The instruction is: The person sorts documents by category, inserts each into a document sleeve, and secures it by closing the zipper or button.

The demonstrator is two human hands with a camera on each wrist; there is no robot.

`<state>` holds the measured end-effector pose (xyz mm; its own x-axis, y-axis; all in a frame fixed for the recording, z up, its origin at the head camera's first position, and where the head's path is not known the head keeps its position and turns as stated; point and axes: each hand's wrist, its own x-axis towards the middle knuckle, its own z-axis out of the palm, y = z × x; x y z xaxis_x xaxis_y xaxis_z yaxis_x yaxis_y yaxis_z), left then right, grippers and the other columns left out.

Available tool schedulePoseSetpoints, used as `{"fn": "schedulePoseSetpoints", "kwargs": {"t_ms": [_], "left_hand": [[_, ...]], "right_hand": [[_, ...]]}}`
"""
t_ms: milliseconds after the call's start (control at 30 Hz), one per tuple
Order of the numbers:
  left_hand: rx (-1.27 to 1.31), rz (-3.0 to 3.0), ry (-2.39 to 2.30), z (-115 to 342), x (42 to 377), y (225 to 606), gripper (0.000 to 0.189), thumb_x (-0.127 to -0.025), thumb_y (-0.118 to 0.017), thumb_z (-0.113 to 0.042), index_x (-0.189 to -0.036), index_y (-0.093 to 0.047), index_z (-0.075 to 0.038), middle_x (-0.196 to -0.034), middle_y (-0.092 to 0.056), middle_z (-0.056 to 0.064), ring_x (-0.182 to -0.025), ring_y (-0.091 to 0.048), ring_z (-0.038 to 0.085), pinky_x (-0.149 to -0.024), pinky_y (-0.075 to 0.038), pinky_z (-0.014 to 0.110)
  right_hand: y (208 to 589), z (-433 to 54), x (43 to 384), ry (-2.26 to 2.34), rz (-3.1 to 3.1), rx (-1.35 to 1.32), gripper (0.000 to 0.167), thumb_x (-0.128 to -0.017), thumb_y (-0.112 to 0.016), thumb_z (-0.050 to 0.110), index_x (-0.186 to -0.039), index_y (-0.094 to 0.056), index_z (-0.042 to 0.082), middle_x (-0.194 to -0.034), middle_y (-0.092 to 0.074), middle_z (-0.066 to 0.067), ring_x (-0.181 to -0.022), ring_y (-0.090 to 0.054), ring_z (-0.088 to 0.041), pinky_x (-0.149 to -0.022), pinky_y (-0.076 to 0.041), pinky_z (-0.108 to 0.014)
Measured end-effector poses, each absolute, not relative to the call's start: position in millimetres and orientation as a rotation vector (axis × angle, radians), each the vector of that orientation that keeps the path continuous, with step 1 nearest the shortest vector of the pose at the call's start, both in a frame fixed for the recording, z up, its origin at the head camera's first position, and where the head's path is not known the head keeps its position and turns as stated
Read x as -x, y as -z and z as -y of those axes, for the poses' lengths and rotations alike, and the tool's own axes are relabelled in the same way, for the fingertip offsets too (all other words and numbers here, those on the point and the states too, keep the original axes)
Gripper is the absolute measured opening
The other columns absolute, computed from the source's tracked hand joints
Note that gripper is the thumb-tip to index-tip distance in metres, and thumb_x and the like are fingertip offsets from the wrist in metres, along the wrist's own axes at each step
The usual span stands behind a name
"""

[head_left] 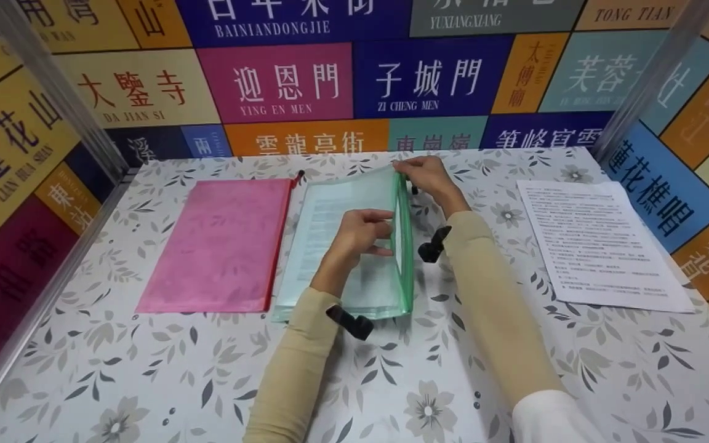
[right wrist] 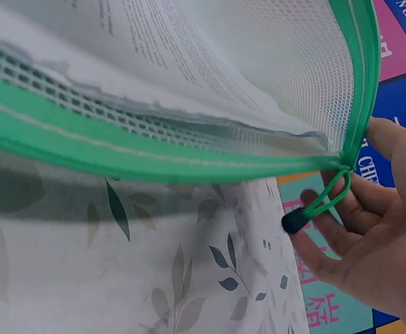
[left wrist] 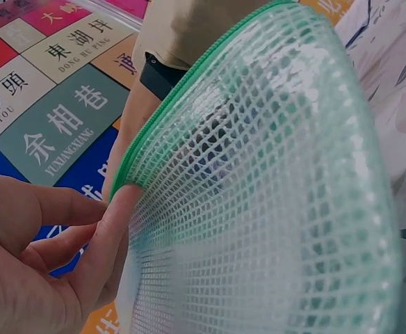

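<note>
Floral tabletop (head_left: 207, 381), its near stretch running up to the near edge of a green mesh pouch (head_left: 320, 231) at centre, whose mouth gapes toward the right with printed pages (right wrist: 182, 59) inside; left hand (head_left: 360, 237), fingers pinching the mouth's edge; pink pouch (head_left: 216, 243), across a narrow strip on the left; sheets (head_left: 600, 246), well apart on the right; right hand (head_left: 431, 178), fingers gripping the far corner; sign-covered wall (head_left: 287, 80) along the tabletop's far edge
</note>
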<state>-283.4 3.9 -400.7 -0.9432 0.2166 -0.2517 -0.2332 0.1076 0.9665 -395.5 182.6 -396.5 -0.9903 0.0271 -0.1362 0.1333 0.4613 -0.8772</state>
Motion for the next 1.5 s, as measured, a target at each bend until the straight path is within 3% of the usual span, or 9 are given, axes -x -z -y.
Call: {"fn": "schedulePoseSetpoints", "kwargs": {"t_ms": [100,267,333,533,833,1200,1267,1433,1500], "left_hand": [[0.008,-2.085,-1.863,-4.8,281.6,402.6,0.03,-0.094,-0.06,-0.005,-0.122,-0.07,-0.005,-0.106,-0.066,0.012,-0.091,-0.07,0.021,-0.063,-0.063,0.033],[-0.015,-2.137,-1.779,-9.9,279.8,406.4,0.027,-0.094,-0.059,-0.003,-0.117,-0.072,-0.004,-0.099,-0.066,0.01,-0.084,-0.067,0.018,-0.059,-0.062,0.031],[-0.025,-2.155,-1.757,-12.4,279.3,408.3,0.026,-0.093,-0.06,-0.002,-0.116,-0.072,-0.004,-0.097,-0.065,0.009,-0.082,-0.066,0.018,-0.057,-0.061,0.03],[-0.038,-2.185,-1.735,-19.6,278.3,416.7,0.027,-0.093,-0.06,0.001,-0.116,-0.073,-0.005,-0.095,-0.067,0.009,-0.077,-0.066,0.018,-0.055,-0.06,0.03],[-0.114,-2.346,-1.633,-34.9,272.0,428.5,0.028,-0.091,-0.062,0.002,-0.117,-0.073,-0.004,-0.096,-0.075,0.017,-0.063,-0.064,0.016,-0.06,-0.062,0.036],[-0.044,-2.22,-1.834,-39.5,277.1,414.5,0.022,-0.098,-0.063,-0.013,-0.114,-0.072,0.0,-0.088,-0.069,0.009,-0.072,-0.065,0.015,-0.054,-0.058,0.027],[-0.017,-2.133,-1.9,-43.8,282.5,410.1,0.022,-0.099,-0.063,-0.014,-0.112,-0.072,0.0,-0.087,-0.067,0.007,-0.077,-0.069,0.023,-0.053,-0.058,0.026],[0.076,-1.986,-2.006,-57.6,296.1,401.0,0.024,-0.1,-0.06,-0.015,-0.113,-0.072,0.001,-0.104,-0.073,0.019,-0.103,-0.071,0.036,-0.067,-0.063,0.037],[0.123,-1.983,-2.036,-62.4,301.3,398.3,0.026,-0.099,-0.06,-0.014,-0.114,-0.071,0.003,-0.11,-0.072,0.024,-0.099,-0.073,0.035,-0.071,-0.063,0.04]], "right_hand": [[396.1,-185.2,395.2,1.574,-2.609,-0.155,0.049,-0.097,-0.062,0.046,-0.129,-0.066,0.009,-0.13,-0.061,-0.009,-0.11,-0.056,-0.019,-0.105,-0.047,-0.043],[391.0,-188.7,396.4,1.599,-2.615,-0.217,0.043,-0.095,-0.064,0.045,-0.118,-0.071,0.009,-0.108,-0.067,-0.006,-0.076,-0.063,-0.01,-0.085,-0.057,-0.036],[388.2,-189.3,396.5,1.601,-2.61,-0.222,0.04,-0.095,-0.065,0.043,-0.116,-0.072,0.009,-0.103,-0.066,-0.005,-0.07,-0.063,-0.009,-0.078,-0.058,-0.033],[380.3,-187.2,394.4,1.548,-2.602,-0.196,0.038,-0.096,-0.065,0.037,-0.121,-0.07,0.009,-0.118,-0.068,-0.009,-0.094,-0.068,-0.017,-0.078,-0.059,-0.032],[372.5,-182.0,392.2,1.518,-2.591,-0.203,0.033,-0.096,-0.064,0.03,-0.119,-0.07,0.007,-0.108,-0.068,-0.006,-0.091,-0.068,-0.017,-0.078,-0.06,-0.033],[364.2,-186.4,390.2,1.511,-2.53,-0.199,0.034,-0.097,-0.064,0.03,-0.121,-0.071,0.007,-0.11,-0.071,-0.007,-0.093,-0.071,-0.018,-0.076,-0.061,-0.032],[362.5,-187.7,390.7,1.516,-2.516,-0.205,0.033,-0.097,-0.064,0.029,-0.12,-0.071,0.006,-0.11,-0.071,-0.007,-0.092,-0.071,-0.017,-0.074,-0.061,-0.031],[358.5,-189.1,390.0,1.538,-2.495,-0.198,0.031,-0.098,-0.064,0.029,-0.118,-0.071,0.006,-0.109,-0.07,-0.006,-0.092,-0.07,-0.017,-0.072,-0.06,-0.03],[356.8,-188.5,389.2,1.54,-2.498,-0.192,0.032,-0.098,-0.064,0.029,-0.117,-0.071,0.005,-0.108,-0.07,-0.006,-0.092,-0.07,-0.017,-0.071,-0.06,-0.03]]}}
